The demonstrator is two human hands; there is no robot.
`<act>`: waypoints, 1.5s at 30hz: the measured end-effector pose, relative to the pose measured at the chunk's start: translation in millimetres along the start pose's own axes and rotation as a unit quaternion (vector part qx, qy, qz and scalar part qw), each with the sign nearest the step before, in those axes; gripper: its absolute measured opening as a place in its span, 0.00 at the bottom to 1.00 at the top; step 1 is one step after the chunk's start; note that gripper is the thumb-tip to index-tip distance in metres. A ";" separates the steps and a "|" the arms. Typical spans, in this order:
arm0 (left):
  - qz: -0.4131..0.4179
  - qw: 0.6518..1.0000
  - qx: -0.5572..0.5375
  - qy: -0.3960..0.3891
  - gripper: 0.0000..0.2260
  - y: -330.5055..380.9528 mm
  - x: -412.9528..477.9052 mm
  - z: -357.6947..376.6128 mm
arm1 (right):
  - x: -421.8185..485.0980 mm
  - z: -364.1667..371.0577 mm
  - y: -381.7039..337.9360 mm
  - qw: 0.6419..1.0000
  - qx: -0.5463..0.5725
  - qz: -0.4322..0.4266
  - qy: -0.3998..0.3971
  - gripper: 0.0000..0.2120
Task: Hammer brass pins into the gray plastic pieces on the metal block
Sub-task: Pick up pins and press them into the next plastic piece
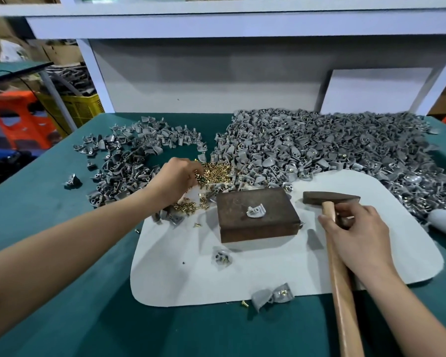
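The left hand reaches just behind the left corner of the rusty brown metal block. Its fingers are bunched, tips down in the heap of small brass pins; I cannot tell whether one is pinched. Right of the block, the right hand grips the wooden-handled hammer just below its dark head. One gray plastic piece lies on top of the block.

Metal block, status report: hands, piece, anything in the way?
Left hand at brass pins. Right hand grips hammer. One gray piece on metal block. Nothing blocking it.
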State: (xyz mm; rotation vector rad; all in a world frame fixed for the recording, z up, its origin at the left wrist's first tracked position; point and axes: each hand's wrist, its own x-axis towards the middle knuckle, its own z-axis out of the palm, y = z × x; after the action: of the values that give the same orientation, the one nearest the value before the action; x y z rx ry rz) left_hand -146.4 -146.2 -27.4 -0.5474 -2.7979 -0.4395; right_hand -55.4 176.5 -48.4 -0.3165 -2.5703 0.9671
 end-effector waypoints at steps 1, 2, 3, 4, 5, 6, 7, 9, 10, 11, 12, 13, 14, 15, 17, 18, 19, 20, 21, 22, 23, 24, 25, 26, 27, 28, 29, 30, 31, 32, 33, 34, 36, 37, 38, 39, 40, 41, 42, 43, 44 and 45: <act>-0.002 1.000 0.000 0.001 0.16 0.5 -0.1 -0.7 | -0.4 -0.4 -1.3 1.000 0.002 0.002 0.002 0.14; -0.010 1.000 -0.002 0.003 0.20 2.7 0.1 -2.1 | -0.3 -2.0 -3.1 1.000 0.007 0.005 0.010 0.13; -0.019 1.000 -0.010 0.013 0.22 5.8 -0.5 -4.6 | -0.6 -4.2 -5.8 1.000 0.015 0.008 0.026 0.13; -0.028 0.999 -0.027 0.034 0.22 11.2 -1.2 -8.1 | -1.5 -7.0 -9.3 0.998 0.027 0.006 0.052 0.13; -0.039 0.995 -0.062 0.061 0.22 19.5 -2.1 -13.1 | -3.7 -10.8 -13.4 0.995 0.044 -0.013 0.085 0.13; -0.058 0.987 -0.124 0.083 0.22 31.2 -4.3 -20.1 | -7.5 -14.2 -19.4 0.990 0.069 -0.050 0.114 0.12; -0.077 0.971 -0.207 0.093 0.22 46.8 -8.4 -28.4 | -13.4 -16.8 -27.3 0.982 0.101 -0.099 0.128 0.11; -0.072 0.920 -0.380 0.062 0.22 83.6 -20.7 -42.2 | -29.8 -16.5 -44.4 0.961 0.165 -0.194 0.105 0.10; -0.053 0.897 -0.437 0.034 0.22 101.9 -28.8 -45.6 | -38.7 -13.7 -52.6 0.952 0.187 -0.229 0.079 0.10; -0.037 0.881 -0.472 0.007 0.23 118.8 -37.5 -47.0 | -47.1 -10.6 -59.9 0.944 0.203 -0.255 0.055 0.10; -0.029 0.865 -0.501 -0.013 0.22 132.5 -44.9 -46.5 | -53.8 -7.9 -64.9 0.937 0.220 -0.268 0.036 0.10; -0.037 0.844 -0.535 -0.027 0.21 142.1 -51.7 -44.7 | -58.8 -5.8 -67.6 0.932 0.246 -0.266 0.019 0.10; -0.057 0.815 -0.576 -0.036 0.21 148.2 -56.4 -42.5 | -61.6 -5.7 -68.8 0.927 0.277 -0.254 0.009 0.10; -0.082 0.785 -0.613 -0.041 0.20 151.4 -59.7 -40.5 | -62.5 -7.0 -68.6 0.923 0.302 -0.240 0.005 0.11; -0.111 0.759 -0.640 -0.043 0.19 153.4 -62.9 -37.8 | -61.2 -9.8 -66.5 0.922 0.308 -0.235 0.004 0.10; -0.114 0.768 -0.629 -0.042 0.19 152.0 -63.8 -35.7 | -60.2 -10.5 -65.7 0.924 0.293 -0.244 -0.001 0.08; -0.113 0.781 -0.613 -0.043 0.18 150.0 -64.9 -34.5 | -59.6 -11.0 -66.0 0.926 0.276 -0.255 -0.008 0.07; -0.115 0.791 -0.599 -0.045 0.18 148.2 -66.2 -33.5 | -59.2 -11.0 -66.1 0.927 0.265 -0.264 -0.015 0.07; -0.117 0.798 -0.590 -0.048 0.19 146.5 -67.6 -32.2 | -58.9 -11.1 -66.0 0.927 0.261 -0.269 -0.024 0.07; -0.119 0.800 -0.585 -0.052 0.19 144.6 -68.7 -30.7 | -58.6 -11.1 -66.2 0.927 0.260 -0.270 -0.034 0.08; -0.118 0.802 -0.583 -0.052 0.20 143.5 -70.3 -29.5 | -58.0 -10.9 -66.2 0.927 0.262 -0.266 -0.046 0.08; -0.111 0.810 -0.574 -0.043 0.20 142.8 -71.3 -29.0 | -57.1 -10.7 -66.0 0.927 0.266 -0.258 -0.058 0.07; -0.098 0.826 -0.554 -0.019 0.19 141.5 -72.3 -27.7 | -56.2 -10.2 -64.7 0.927 0.275 -0.245 -0.068 0.07; -0.084 0.850 -0.520 0.018 0.18 138.5 -72.8 -25.4 | -54.7 -9.4 -62.4 0.929 0.283 -0.228 -0.075 0.08; -0.076 0.875 -0.474 0.056 0.16 134.5 -72.8 -22.0 | -52.8 -8.7 -59.6 0.931 0.287 -0.212 -0.079 0.08; -0.081 0.900 -0.421 0.081 0.15 129.4 -72.5 -17.9 | -50.9 -7.4 -56.1 0.934 0.285 -0.198 -0.081 0.10; -0.093 0.922 -0.366 0.087 0.14 123.9 -71.8 -13.3 | -49.0 -5.9 -52.5 0.938 0.277 -0.190 -0.081 0.12; -0.106 0.938 -0.322 0.078 0.15 120.3 -70.9 -7.9 | -47.5 -5.0 -50.0 0.943 0.264 -0.185 -0.081 0.14; -0.119 0.946 -0.296 0.063 0.15 118.2 -70.4 -2.3 | -45.9 -3.7 -49.2 0.947 0.247 -0.186 -0.080 0.14; -0.125 0.950 -0.280 0.052 0.14 116.9 -69.6 3.4 | -44.0 -1.7 -50.7 0.950 0.231 -0.193 -0.081 0.13; -0.122 0.954 -0.268 0.053 0.13 116.6 -67.9 8.9 | -41.2 0.6 -53.3 0.952 0.215 -0.203 -0.082 0.14; -0.115 0.957 -0.258 0.064 0.10 117.1 -65.8 12.7 | -37.3 3.0 -57.5 0.952 0.201 -0.214 -0.089 0.15; -0.106 0.955 -0.261 0.094 0.04 119.4 -62.4 16.1 | -26.6 8.6 -67.4 0.953 0.155 -0.237 -0.109 0.13; -0.105 0.951 -0.272 0.105 0.02 120.3 -61.0 16.9 | -20.6 10.4 -71.5 0.954 0.127 -0.246 -0.116 0.11; -0.104 0.946 -0.287 0.115 0.01 119.6 -60.4 18.5 | -14.8 12.5 -74.3 0.955 0.105 -0.251 -0.120 0.10; -0.101 0.940 -0.301 0.123 0.01 119.0 -59.7 20.1 | -10.5 13.7 -75.3 0.955 0.091 -0.251 -0.125 0.10; -0.097 0.934 -0.317 0.130 0.01 117.8 -59.8 22.0 | -8.1 14.9 -75.3 0.956 0.083 -0.249 -0.134 0.10; -0.094 0.927 -0.337 0.133 0.03 117.4 -60.5 23.4 | -7.4 15.5 -73.8 0.955 0.081 -0.245 -0.146 0.10; -0.089 0.920 -0.356 0.134 0.05 116.6 -61.0 24.1 | -7.4 15.2 -72.1 0.954 0.089 -0.238 -0.160 0.10; -0.082 0.915 -0.371 0.135 0.05 114.8 -60.6 25.7 | -7.1 16.1 -69.1 0.952 0.103 -0.230 -0.173 0.10; -0.074 0.912 -0.380 0.136 0.04 113.3 -60.1 26.6 | -7.1 15.9 -67.5 0.950 0.117 -0.225 -0.182 0.08; -0.071 0.908 -0.391 0.134 0.02 111.9 -60.6 28.0 | -7.7 16.7 -66.6 0.948 0.128 -0.225 -0.186 0.07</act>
State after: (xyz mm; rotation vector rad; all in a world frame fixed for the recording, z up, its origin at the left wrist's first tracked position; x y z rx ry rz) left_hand -52.5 -57.4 -44.4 -0.3787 -2.3153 -1.5629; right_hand -60.5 114.9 -17.5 0.5532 -2.6075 1.2443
